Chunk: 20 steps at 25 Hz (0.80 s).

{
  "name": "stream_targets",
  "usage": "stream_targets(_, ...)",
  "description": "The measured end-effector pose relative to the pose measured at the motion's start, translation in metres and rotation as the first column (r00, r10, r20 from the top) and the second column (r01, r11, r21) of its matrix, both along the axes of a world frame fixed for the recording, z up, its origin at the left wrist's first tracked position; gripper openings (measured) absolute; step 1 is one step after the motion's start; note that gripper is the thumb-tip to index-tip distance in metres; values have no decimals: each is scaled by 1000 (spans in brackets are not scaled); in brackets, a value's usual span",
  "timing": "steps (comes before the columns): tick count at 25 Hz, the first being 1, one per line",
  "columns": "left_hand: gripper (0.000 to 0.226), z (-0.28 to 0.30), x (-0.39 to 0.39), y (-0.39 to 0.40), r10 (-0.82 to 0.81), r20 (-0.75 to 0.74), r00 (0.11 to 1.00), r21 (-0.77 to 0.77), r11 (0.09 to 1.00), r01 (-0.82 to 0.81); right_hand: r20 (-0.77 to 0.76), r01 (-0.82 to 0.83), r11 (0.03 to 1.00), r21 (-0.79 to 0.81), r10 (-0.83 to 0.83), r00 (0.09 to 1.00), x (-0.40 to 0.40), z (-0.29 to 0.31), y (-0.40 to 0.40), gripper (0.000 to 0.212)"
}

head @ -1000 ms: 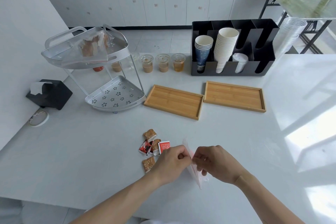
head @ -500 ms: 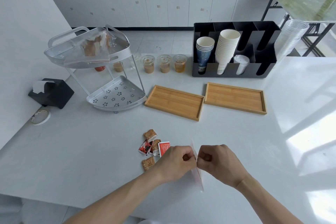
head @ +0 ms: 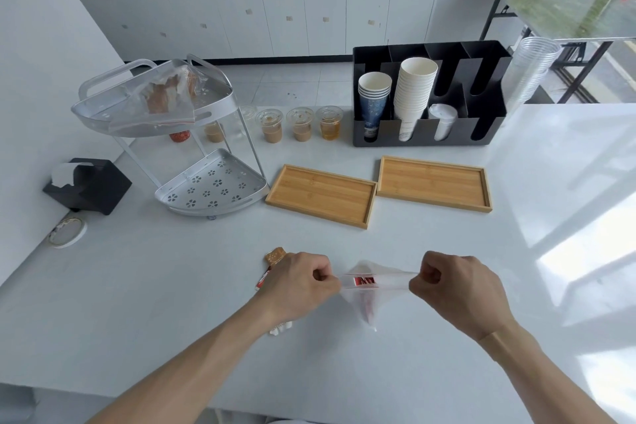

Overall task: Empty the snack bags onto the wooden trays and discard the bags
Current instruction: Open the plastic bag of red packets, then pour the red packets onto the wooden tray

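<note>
A clear plastic zip bag point(head: 370, 289) is stretched open between my hands near the table's front edge. My left hand point(head: 297, 280) pinches its left rim and my right hand point(head: 454, 282) pinches its right rim. A red packet point(head: 364, 281) shows through the bag's mouth. Small snack packets point(head: 275, 256) lie on the table behind my left hand, mostly hidden by it. Two wooden trays, one on the left point(head: 321, 194) and one on the right point(head: 433, 182), lie side by side in the middle of the table. A second clear bag of snacks point(head: 165, 98) rests on the rack's top shelf.
A two-tier metal rack point(head: 210, 182) stands at the left. A black cup organiser point(head: 430, 96) with paper cups is at the back, with several lidded drink cups point(head: 299, 124) beside it. A black tissue box point(head: 87, 184) and a tape roll point(head: 67, 232) sit far left.
My hands have pulled apart sideways, and the bag, held as a narrow folded strip before, is now stretched wide open between them. The camera view has shifted slightly.
</note>
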<state>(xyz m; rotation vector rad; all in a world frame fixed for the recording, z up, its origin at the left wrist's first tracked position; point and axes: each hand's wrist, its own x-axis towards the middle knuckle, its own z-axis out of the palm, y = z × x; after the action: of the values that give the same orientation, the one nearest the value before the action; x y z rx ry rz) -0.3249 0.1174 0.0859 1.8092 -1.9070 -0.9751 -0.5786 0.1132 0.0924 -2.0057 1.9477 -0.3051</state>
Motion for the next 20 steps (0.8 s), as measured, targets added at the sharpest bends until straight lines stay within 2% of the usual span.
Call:
stream_targets(4,24,2,-7,-3,10,-14,1000,29,1000,-10,-51,25,1000,7,-24,998,0,-5,5,16)
stream_targets(7,25,1,-12,-6,50,-141,989,130,991,-31,-101,62,998,29,-59,993,-2,-6,3,14)
stream_targets(9,21,1,-17,-8,89,-218,972,214,976,-42,-92,42,999,-29,-45,995,1,-5,3,9)
stream_targets(10,20,1,-18,-8,103,-226,969,233,971,-48,-51,6,996,-93,-11,999,5,-4,4,5)
stream_targets(12,18,1,-20,-10,128,-247,961,250,966,-64,53,-127,971,-203,141,989,20,0,7,13)
stream_targets(15,21,5,-18,-14,150,-285,947,238,968,-82,74,-327,936,-130,338,938,54,6,3,33)
stream_targets(18,25,11,-11,-17,139,-281,950,197,977,-84,-3,-343,936,-72,344,939,84,3,-3,29)
stream_targets(20,26,13,-3,-21,149,-363,920,205,976,-77,-8,-311,946,-92,312,950,96,3,-8,22)
